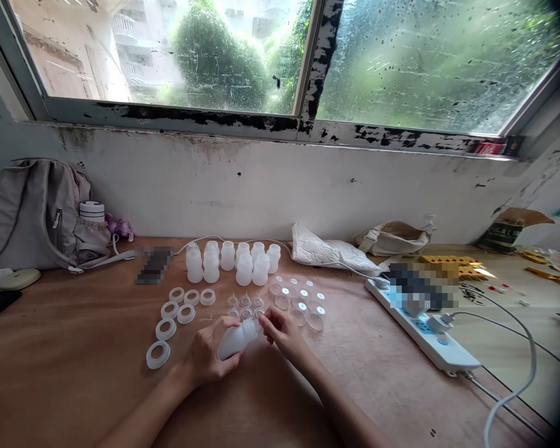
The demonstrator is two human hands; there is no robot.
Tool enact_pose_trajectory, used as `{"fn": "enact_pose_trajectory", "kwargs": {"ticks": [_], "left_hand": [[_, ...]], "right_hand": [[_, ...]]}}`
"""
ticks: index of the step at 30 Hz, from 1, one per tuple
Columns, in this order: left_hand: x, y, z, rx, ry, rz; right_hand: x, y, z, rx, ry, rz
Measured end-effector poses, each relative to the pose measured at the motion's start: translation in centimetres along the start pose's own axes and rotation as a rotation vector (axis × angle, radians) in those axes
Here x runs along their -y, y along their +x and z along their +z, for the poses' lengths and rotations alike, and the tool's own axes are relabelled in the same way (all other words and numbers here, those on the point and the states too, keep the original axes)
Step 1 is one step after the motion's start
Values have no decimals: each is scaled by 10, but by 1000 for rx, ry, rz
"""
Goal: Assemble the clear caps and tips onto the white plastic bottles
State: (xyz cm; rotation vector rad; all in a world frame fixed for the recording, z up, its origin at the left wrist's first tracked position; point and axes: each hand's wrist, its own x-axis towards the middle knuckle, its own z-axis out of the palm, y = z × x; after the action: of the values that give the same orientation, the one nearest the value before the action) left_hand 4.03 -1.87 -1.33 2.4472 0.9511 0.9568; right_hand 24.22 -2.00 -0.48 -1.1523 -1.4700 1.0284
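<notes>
the person's left hand (213, 351) wraps a tilted translucent bottle (236, 340); right hand (281, 330) at its mouth, cannot tell whether pinching. upright bottles (211, 269) beyond.

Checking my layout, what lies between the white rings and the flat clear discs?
In the head view, small clear ring-shaped pieces; the left hand, right hand and bottle are on their near side.

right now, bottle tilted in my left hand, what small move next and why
Perhaps press at the neck of the bottle with the right hand: it is close by, and the left hand holds the bottle tilted toward it. Any pinched part is unclear.
</notes>
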Motion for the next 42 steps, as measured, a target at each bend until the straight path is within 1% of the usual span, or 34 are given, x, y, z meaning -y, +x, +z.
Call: {"fn": "enact_pose_trajectory", "kwargs": {"ticks": [3, 5, 8, 11, 13, 15, 17, 18, 20, 21, 22, 23, 26, 27, 28, 29, 30, 32, 33, 34, 35, 36, 37, 39, 40, 41, 42], "left_hand": [[1, -2, 2, 6, 16, 84], [2, -2, 2, 16, 21, 121], [2, -3, 2, 34, 17, 125], [0, -2, 0, 25, -20, 94], [-4, -1, -3, 3, -85, 29], [-12, 1, -6, -7, -193, -89], [-22, 2, -8, 0, -355, -206], [-26, 3, -8, 7, -456, -242], [-34, 3, -4, 53, -664, -281], [-37, 3, -1, 92, -755, -301], [-39, 4, 3, 130, -818, -329], [-41, 4, 7, 149, -846, -368], [-44, 4, 15, 97, -814, -491], [-45, 4, 16, 93, -837, -533], [-47, 4, 16, 130, -910, -579], [-48, 2, 16, 202, -1032, -623], [-50, 1, 15, 294, -1184, -662], [-55, -3, 14, 473, -1477, -726], [-57, -4, 14, 529, -1583, -751], [-59, -5, 15, 548, -1643, -777], [-60, -6, 16, 536, -1652, -810], [-61, -5, 17, 503, -1603, -837], [-61, -4, 19, 449, -1505, -843], [-60, 0, 20, 327, -1260, -780], [-59, 1, 21, 299, -1172, -737], [-58, 2, 21, 307, -1143, -706], [-58, 1, 21, 342, -1184, -693]], "right_hand": [[0, -1, 2, -17, -135, -71], [0, -1, 3, 12, -176, -69], [0, -1, 3, 46, -169, -48], [2, -1, 2, 36, -112, -38], [7, -2, 0, 21, -18, -8], [15, -4, -1, 50, 119, 16], [25, -7, -2, 151, 267, 31], [30, -9, -2, 212, 331, 43], [34, -12, 0, 303, 413, 68], [35, -13, 2, 319, 422, 75], [34, -14, 4, 305, 400, 73], [31, -14, 6, 260, 347, 60], [24, -14, 10, 11, 78, 4], [23, -14, 11, -43, 14, -11], [22, -15, 12, -56, -4, -19], [23, -16, 12, -20, 28, -17], [25, -17, 12, 54, 95, -3], [29, -20, 13, 253, 265, 69], [31, -22, 14, 335, 334, 120], [33, -23, 15, 388, 378, 171], [34, -24, 17, 393, 401, 212], [35, -24, 19, 350, 404, 230], [36, -25, 22, 278, 389, 222], [36, -26, 26, 132, 332, 152], [36, -26, 27, 92, 314, 108], [37, -27, 28, 81, 314, 74], [37, -29, 28, 101, 333, 60]]}}
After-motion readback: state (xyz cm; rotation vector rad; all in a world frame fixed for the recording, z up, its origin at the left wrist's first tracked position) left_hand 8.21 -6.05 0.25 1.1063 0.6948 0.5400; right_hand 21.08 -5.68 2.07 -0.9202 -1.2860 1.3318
